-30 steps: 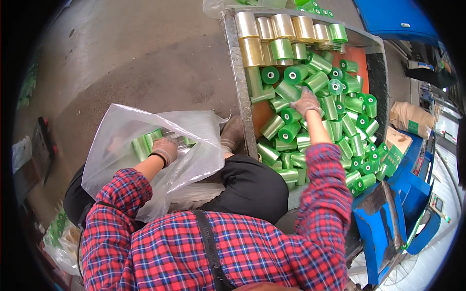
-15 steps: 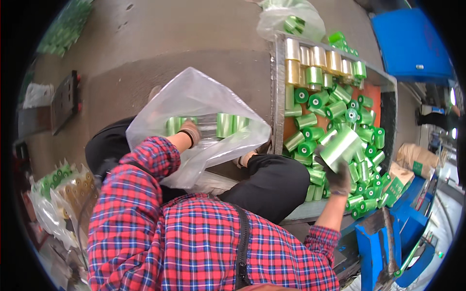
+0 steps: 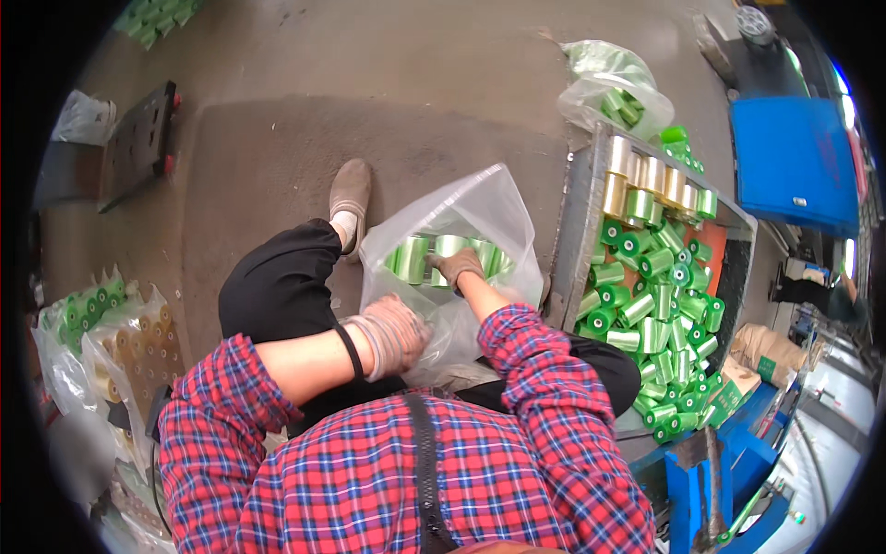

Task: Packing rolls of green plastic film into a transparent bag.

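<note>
Clear plastic bag [image 3: 489,217], between the knees: 1, holding at least 3 green rolls [image 3: 434,254] visible. Gloved hands: 2, left hand [image 3: 392,334], right hand [image 3: 457,266]. Metal bin [image 3: 577,212]: 1, with loose green rolls [image 3: 660,305] too many to count, several dozen, and about 6 gold-toned rolls [image 3: 646,175] in a row. Blue crate [image 3: 794,166]: 1. Shoe [image 3: 351,192]: 1 visible.

I see a clear plastic bag [image 3: 480,222] standing open on the floor between my knees, its film crumpled and glossy. Inside, shiny green ribbon rolls [image 3: 434,254] lie side by side in a row, seen through the film.
</note>
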### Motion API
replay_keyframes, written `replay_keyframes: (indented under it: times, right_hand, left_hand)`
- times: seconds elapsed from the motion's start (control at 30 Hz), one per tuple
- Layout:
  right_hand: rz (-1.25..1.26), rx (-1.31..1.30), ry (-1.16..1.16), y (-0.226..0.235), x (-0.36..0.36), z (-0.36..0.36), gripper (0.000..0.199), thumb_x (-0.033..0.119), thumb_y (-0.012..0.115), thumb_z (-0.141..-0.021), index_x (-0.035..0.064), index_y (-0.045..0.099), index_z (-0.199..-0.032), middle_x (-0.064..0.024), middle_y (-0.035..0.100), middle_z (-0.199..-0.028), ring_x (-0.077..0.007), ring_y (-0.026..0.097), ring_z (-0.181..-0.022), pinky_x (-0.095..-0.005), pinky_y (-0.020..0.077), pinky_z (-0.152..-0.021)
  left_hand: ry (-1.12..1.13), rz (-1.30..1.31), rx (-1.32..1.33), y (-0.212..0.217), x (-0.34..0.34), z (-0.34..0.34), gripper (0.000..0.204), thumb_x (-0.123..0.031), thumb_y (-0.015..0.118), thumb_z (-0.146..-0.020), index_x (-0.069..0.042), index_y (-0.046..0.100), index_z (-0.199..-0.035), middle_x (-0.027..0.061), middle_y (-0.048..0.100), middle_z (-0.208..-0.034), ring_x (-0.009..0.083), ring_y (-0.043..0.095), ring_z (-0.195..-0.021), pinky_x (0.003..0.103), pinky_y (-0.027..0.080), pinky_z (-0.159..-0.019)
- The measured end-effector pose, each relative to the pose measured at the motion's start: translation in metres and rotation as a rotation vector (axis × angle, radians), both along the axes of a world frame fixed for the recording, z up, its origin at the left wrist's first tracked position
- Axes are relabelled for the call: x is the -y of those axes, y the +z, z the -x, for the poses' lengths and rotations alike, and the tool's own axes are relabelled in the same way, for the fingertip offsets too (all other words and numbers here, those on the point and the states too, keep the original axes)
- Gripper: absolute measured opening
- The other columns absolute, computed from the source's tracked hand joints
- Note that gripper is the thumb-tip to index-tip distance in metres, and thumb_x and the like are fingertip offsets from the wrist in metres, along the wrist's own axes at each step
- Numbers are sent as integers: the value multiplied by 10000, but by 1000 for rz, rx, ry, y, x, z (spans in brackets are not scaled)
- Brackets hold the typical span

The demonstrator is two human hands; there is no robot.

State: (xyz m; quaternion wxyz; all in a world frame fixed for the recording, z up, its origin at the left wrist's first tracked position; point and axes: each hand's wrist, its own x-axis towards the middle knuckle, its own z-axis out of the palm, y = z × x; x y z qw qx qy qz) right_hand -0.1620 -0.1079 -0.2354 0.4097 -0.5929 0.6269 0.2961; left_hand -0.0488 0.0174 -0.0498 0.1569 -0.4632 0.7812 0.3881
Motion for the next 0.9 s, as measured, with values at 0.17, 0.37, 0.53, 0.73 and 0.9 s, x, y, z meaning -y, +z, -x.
replay_keyframes:
  times: [0.17, 0.37, 0.53, 0.73, 0.9]
  right_hand:
    - [390, 253, 145, -173, -30, 50, 899, 494, 696, -614, -72, 375, -1234, -249, 466, -1215, -311, 448, -1155, -331, 347, -979]
    - [120, 237, 141, -119, -34, 5, 878, 481, 680, -649, -50, 348, -1264, -235, 367, -1309, -321, 343, -1233, -334, 297, -1015]
    - [-2, 40, 166, -73, -16, 8, 676, 450, 549, -753, -31, 447, -1216, -189, 443, -1266, -329, 482, -1114, -352, 367, -954]
    - [119, -492, 1293, 142, 11, 42, 840, 488, 641, -655, -23, 385, -1271, -207, 379, -1322, -313, 379, -1227, -388, 314, -992]
    - [524, -323, 1278, 236, 42, 113, 829, 464, 646, -667, 77, 323, -1326, -146, 283, -1396, -269, 202, -1322, -427, 218, -1040]
  left_hand:
    - [232, -43, -68, -2, -6, -15, 400, -247, 538, -728, -37, 543, -1069, 155, 616, -885, 303, 590, -876, 423, 403, -855]
    - [281, 32, -15, -3, -6, -19, 372, -218, 521, -744, -30, 544, -1065, 150, 597, -901, 282, 577, -881, 407, 442, -777]
    - [258, 92, 9, -2, 31, -10, 288, -166, 528, -734, -50, 573, -993, 131, 599, -875, 289, 580, -877, 380, 467, -751]
    - [339, 119, 509, 10, 11, -27, 918, -404, 715, -601, -72, 282, -1339, 250, 341, -1320, 387, 399, -1183, 506, 316, -970]
    - [227, 69, 600, 43, 17, -29, 1029, -398, 724, -600, -103, 138, -1392, 225, 130, -1424, 375, 132, -1321, 505, 136, -1051]
